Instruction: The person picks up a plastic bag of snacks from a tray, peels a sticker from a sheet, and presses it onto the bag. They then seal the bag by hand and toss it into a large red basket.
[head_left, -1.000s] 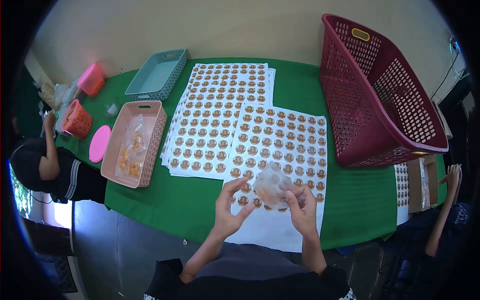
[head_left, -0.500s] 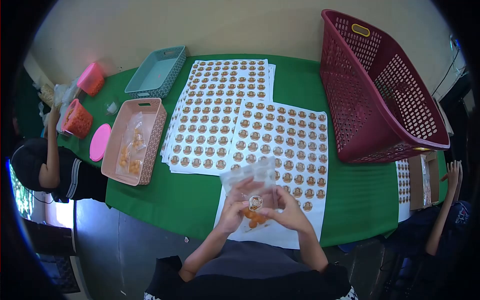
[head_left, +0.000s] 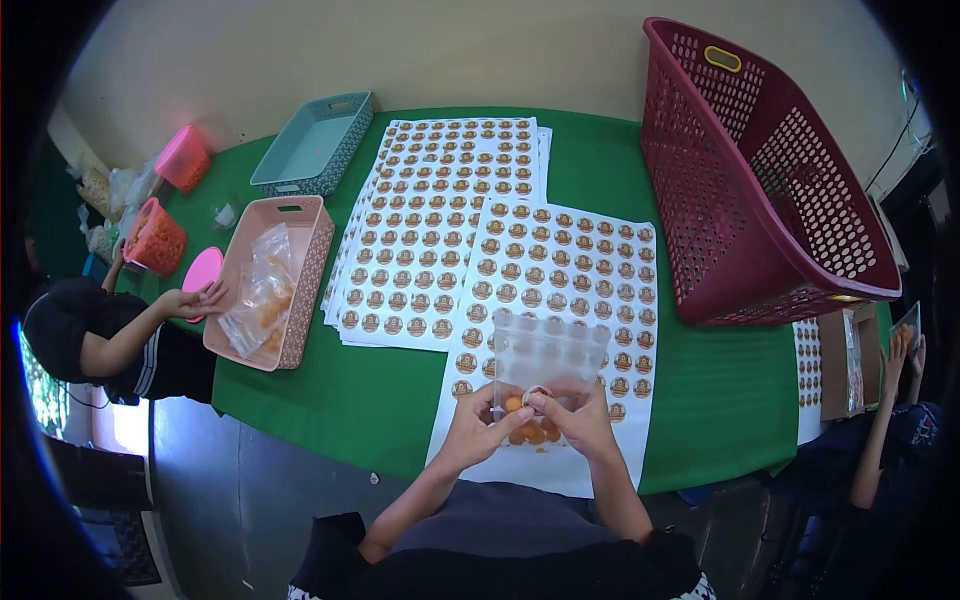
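Note:
A clear plastic pouch (head_left: 548, 348) with several orange round snacks (head_left: 532, 432) at its bottom is held upright in front of me, over the sheets of stickers. My left hand (head_left: 472, 428) grips its left side, fingers behind and thumb in front. My right hand (head_left: 584, 422) grips the right side, its thumb pressing on a small round sticker (head_left: 536, 394) on the pouch's front. Both thumbs nearly meet there, and they partly cover the sticker. Beneath the pouch lies the sticker sheet (head_left: 640, 290), printed with rows of round brown labels.
More sticker sheets (head_left: 430, 225) are stacked behind. To the left stand a peach basket (head_left: 318, 250) with filled pouches, a teal basket (head_left: 345, 145) and orange snack tubs (head_left: 157, 242). A co-worker's hand (head_left: 195, 300) is beside the peach basket. A maroon basket (head_left: 690, 230) stands right.
My hands and the pouch have shifted slightly right, and my right thumb now covers part of the sticker. At left, a co-worker's hand has come to the peach basket, where another pouch now lies.

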